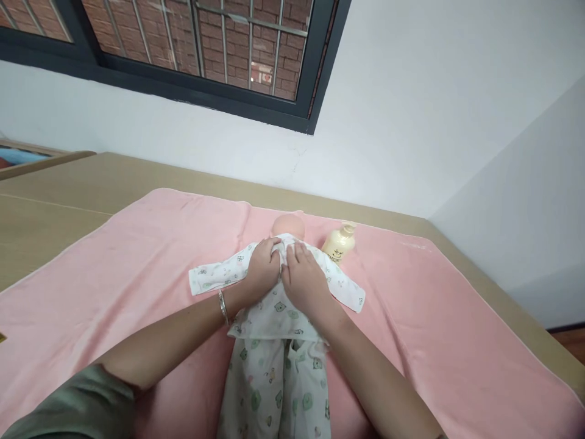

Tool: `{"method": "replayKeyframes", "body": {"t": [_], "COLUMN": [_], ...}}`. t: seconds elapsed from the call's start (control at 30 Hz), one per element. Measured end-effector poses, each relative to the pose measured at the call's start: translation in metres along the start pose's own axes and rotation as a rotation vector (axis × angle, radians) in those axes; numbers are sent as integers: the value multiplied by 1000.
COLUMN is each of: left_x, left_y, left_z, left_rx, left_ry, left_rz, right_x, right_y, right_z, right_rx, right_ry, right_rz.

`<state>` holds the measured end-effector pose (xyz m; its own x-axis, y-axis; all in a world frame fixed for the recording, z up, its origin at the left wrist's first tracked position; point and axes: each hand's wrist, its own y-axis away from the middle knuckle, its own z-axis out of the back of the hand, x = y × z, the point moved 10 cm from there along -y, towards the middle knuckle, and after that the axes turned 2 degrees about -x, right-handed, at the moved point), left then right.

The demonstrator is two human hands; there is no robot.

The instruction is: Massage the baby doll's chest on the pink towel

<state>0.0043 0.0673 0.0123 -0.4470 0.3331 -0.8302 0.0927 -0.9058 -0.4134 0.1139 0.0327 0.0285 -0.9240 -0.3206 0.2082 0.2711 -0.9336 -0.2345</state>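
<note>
A doll lies on its back with the top of its bald, skin-coloured head (287,225) showing. It wears a white baby shirt (281,317) printed with green and brown figures, its sleeves spread to both sides. Matching trousers (274,390) cover the legs. My left hand (264,263) has its fingers bent and closed on the shirt's front near the collar. Beside it, my right hand (305,279) rests on the upper chest, fingers stretched out along the cloth. The fabric beneath both hands is hidden.
Under the doll a pink blanket (425,317) is spread over a wooden surface (59,213). A cream pump bottle (340,242) stands tilted-looking by the doll's shoulder on the right. Behind are a white wall (388,122) and a barred window (205,36).
</note>
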Motion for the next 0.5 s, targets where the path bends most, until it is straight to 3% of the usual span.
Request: {"method": "replayKeyframes", "body": {"t": [0.1, 0.23, 0.3, 0.4, 0.5], "left_x": [1, 1, 0, -1, -3], "left_y": [0, 0, 1, 0, -1], "left_z": [-1, -3, -5, -4, -4], "left_rx": [-2, -13, -3, -3, 1], "left_ry": [3, -44, -72, -96, -123], "left_rz": [-4, -35, -64, -86, -107], "right_x": [6, -37, -45, -23, 9], "right_y": [-4, -18, -16, -5, 1], "right_z": [-5, -2, -1, -1, -4], "right_rx": [57, 51, 29, 4, 8], "right_ry": [-70, -148, -110, -14, -16], "right_rz": [129, -98, -187, -145, 35]}}
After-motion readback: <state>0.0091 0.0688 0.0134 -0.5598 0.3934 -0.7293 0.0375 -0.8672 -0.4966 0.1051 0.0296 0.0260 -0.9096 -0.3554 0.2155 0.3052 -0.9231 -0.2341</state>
